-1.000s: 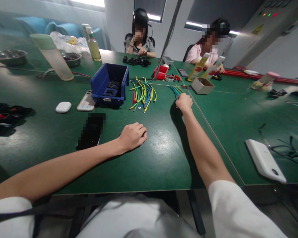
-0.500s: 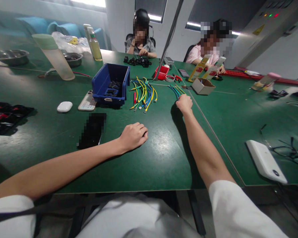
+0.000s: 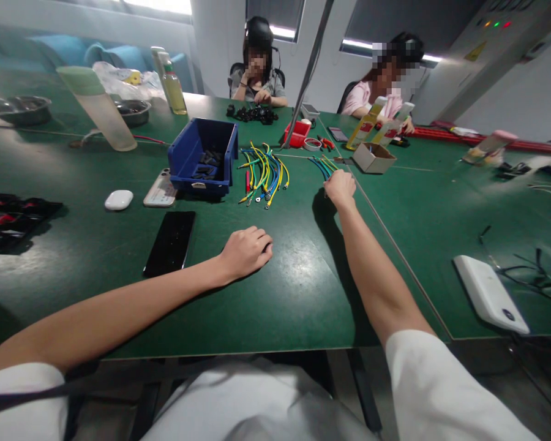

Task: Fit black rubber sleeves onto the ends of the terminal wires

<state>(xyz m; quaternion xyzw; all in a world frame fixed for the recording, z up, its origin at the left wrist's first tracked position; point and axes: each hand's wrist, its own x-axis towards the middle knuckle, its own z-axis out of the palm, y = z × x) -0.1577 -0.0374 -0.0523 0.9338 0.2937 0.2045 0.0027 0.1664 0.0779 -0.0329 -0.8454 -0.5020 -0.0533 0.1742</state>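
Observation:
My right hand [image 3: 340, 186] reaches out to a small bunch of blue, green and yellow cables [image 3: 322, 165] and is closed over their near ends; its fingertips are partly hidden. My left hand [image 3: 247, 250] rests on the green table in a loose fist, with nothing visible in it. Beyond it lies a larger heap of yellow, blue and green cables [image 3: 267, 171] with metal ring lugs on their ends. Beside that heap stands a blue bin [image 3: 201, 170] holding small dark parts. A black phone [image 3: 171, 244] lies close to my left forearm.
A white earbud case [image 3: 119, 199] and a second phone [image 3: 160, 188] lie left. Far back are a red box [image 3: 296, 135], a cardboard box [image 3: 374, 159] and bottles. A white power bank [image 3: 490, 294] and glasses [image 3: 532, 275] lie right. Two people sit across the table.
My right hand has barely shifted and stays over the near ends of the small cable bunch. The left hand keeps its place. The view has tilted very slightly.

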